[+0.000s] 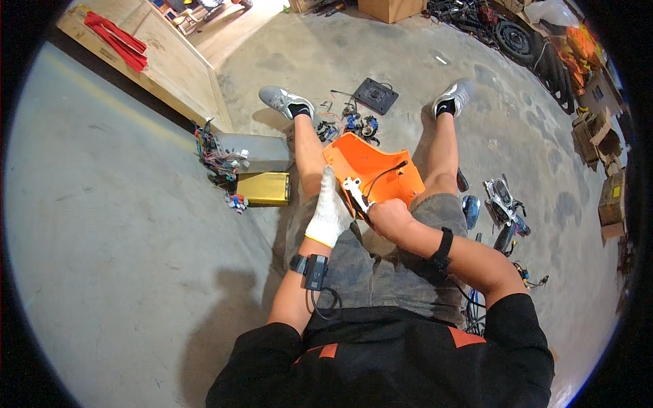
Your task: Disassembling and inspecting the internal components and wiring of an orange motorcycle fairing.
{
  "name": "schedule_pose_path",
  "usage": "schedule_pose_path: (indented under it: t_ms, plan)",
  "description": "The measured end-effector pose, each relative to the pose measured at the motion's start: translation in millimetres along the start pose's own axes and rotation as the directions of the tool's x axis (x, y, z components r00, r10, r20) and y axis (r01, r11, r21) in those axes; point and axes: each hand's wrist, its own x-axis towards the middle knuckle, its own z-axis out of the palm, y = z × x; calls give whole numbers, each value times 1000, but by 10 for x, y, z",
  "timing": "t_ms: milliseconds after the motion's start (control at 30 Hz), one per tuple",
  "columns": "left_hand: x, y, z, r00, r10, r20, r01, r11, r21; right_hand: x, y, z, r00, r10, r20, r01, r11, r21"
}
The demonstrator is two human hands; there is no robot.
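One orange shell (360,156), two shoes (277,100) (one glove (329,212), too).

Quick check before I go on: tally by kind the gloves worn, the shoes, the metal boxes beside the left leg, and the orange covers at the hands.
Glove: 1
Shoes: 2
Metal boxes, grey and gold: 2
Orange cover: 1
Total: 6

The floor (401,61) (grey, patchy) bears a black panel (375,96) and loose parts (368,127).
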Motion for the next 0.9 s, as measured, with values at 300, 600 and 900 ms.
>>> schedule_pose_path:
  t_ms: [300, 600, 900]
  plan:
    - [226, -104, -503, 963, -262, -63, 267, 957, 109, 44, -116, 185, 988, -86, 125, 91, 995, -35]
    - [130, -254, -143, 974, -22, -226, 128, 875, 467, 37, -82, 404, 990, -118, 82, 126, 987, -103]
    - [250, -241, -548, 915, 51, -401, 124, 909, 398, 70, -154, 432, 991, -126, 34, 127, 992, -30]
